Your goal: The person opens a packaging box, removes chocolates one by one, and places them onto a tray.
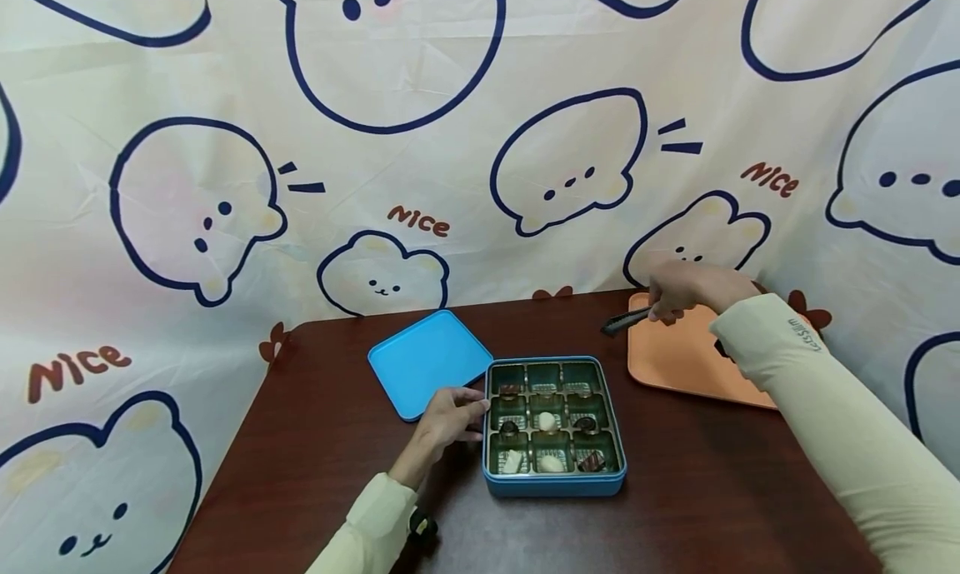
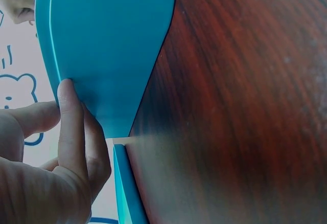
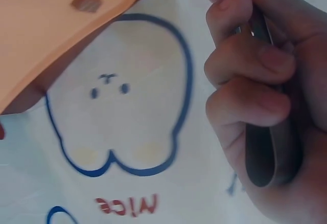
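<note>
My left hand [image 1: 447,420] touches the left side of a blue tin [image 1: 555,485], its fingertips on the outer wall and its thumb at the rim. Inside the tin, a divided insert [image 1: 542,378] holds several chocolates, among them a white one [image 1: 547,422] and a striped dark one [image 1: 592,461]. My right hand [image 1: 678,291] grips dark tongs [image 1: 626,320] above the far left part of an orange tray [image 1: 675,361]. In the right wrist view, the fingers wrap around the tongs' bent end [image 3: 273,157]; the tips are out of that view. A brown piece [image 3: 86,1] lies on the tray.
A blue lid [image 1: 427,361] lies behind and left of the tin, close to its back left corner. Everything stands on a dark wooden table [image 1: 315,474]. A printed cloth [image 1: 465,182] hangs behind the table and along its sides.
</note>
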The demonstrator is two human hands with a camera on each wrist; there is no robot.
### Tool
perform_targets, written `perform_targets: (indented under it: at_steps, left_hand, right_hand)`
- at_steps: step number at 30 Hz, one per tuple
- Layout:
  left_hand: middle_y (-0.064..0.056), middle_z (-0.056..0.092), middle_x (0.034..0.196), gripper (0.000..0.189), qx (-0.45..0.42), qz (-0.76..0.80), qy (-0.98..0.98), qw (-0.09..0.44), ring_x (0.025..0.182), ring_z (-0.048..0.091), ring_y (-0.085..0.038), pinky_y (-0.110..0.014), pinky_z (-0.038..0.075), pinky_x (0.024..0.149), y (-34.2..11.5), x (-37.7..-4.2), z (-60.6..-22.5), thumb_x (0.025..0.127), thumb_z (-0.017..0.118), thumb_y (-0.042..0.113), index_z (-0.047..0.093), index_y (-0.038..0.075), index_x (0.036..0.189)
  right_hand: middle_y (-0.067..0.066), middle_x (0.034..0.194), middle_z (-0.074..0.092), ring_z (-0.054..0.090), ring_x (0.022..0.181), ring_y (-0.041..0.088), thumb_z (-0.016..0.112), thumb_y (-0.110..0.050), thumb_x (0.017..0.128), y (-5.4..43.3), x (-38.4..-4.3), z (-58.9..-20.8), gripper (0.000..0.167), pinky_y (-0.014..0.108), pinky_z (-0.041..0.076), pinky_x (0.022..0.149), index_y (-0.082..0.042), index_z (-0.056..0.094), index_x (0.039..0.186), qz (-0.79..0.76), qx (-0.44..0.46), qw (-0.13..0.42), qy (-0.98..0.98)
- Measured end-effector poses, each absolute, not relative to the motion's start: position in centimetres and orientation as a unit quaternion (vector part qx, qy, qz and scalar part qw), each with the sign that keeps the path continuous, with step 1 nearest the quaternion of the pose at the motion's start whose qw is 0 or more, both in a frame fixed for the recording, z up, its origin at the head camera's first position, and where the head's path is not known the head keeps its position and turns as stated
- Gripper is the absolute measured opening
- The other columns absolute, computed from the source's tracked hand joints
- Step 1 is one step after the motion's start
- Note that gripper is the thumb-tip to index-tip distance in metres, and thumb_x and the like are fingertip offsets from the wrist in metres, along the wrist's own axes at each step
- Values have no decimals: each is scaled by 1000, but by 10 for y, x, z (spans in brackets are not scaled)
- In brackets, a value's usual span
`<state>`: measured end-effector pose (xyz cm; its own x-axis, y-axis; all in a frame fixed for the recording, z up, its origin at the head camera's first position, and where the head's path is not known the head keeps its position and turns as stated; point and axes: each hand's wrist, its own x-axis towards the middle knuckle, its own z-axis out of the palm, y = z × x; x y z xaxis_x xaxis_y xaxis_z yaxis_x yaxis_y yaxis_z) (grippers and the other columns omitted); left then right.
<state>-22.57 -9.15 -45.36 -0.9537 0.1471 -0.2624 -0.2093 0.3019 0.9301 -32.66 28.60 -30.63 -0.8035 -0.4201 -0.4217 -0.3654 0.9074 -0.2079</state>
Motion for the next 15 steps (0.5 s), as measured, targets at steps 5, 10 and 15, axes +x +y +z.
perform_targets:
  at_steps: [5, 10, 15]
  left_hand:
    - [-18, 67, 104, 34, -26, 590, 792, 152, 81, 68, -20, -38, 62, 67, -92, -225, -452, 99, 63, 14, 62, -7, 126]
    - [-18, 67, 102, 33, -26, 592, 791, 151, 81, 68, -20, -37, 62, 65, -92, -226, -451, 98, 63, 13, 62, -7, 125]
    - [-17, 68, 101, 33, -26, 589, 793, 150, 80, 68, -19, -36, 62, 65, -92, -226, -452, 98, 64, 13, 62, -7, 124]
  right_hand:
    - [2, 64, 62, 43, 54, 11, 68, -20, 96, 309, -332, -314, 19, 23, 36, 51, -11, 77, 82, -51, -167, 223, 959]
    - [2, 65, 60, 42, 55, 11, 67, -19, 96, 331, -337, -319, 19, 24, 36, 52, -5, 75, 87, -49, -125, 229, 964]
    - [-1, 61, 55, 39, 52, 9, 64, -17, 98, 353, -340, -327, 23, 22, 34, 51, -5, 72, 80, -52, -103, 242, 963]
